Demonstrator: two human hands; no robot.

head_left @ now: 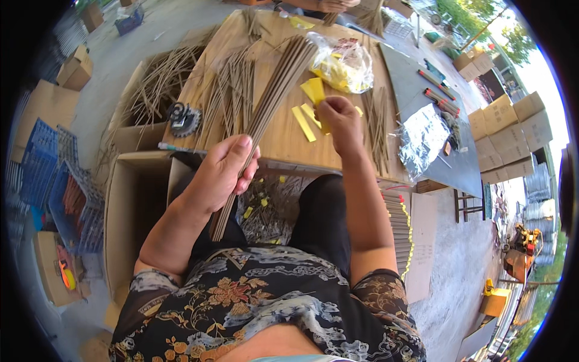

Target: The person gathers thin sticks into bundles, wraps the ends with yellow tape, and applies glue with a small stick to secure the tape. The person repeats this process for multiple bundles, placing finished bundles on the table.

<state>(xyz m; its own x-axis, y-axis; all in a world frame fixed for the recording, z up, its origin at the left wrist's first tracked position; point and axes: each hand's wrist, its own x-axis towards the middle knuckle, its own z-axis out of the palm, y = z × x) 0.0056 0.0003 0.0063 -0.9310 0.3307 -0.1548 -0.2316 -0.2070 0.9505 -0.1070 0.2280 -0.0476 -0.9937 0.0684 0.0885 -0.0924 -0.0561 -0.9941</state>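
My left hand [226, 166] is closed around a bundle of long, thin brown sticks [274, 87], which slants from my lap up over the wooden table [280, 145]. My right hand [342, 123] pinches yellow paper strips [313, 90] that fan out above its fingers, to the right of the bundle. More yellow strips [303, 123] lie on the tabletop just left of that hand. Behind it sits a clear plastic bag [342, 63] with yellow pieces inside. Loose brown sticks [232, 90] are spread over the table left of the bundle.
An open cardboard box [137, 158] stands at my left, with another box of sticks [160, 84] beyond. Blue crates [45, 160] are farther left. On the grey side table [416, 81] are crumpled clear plastic [425, 136] and red-ended rolls [440, 99]. Another person's hands [329, 5] show across the table.
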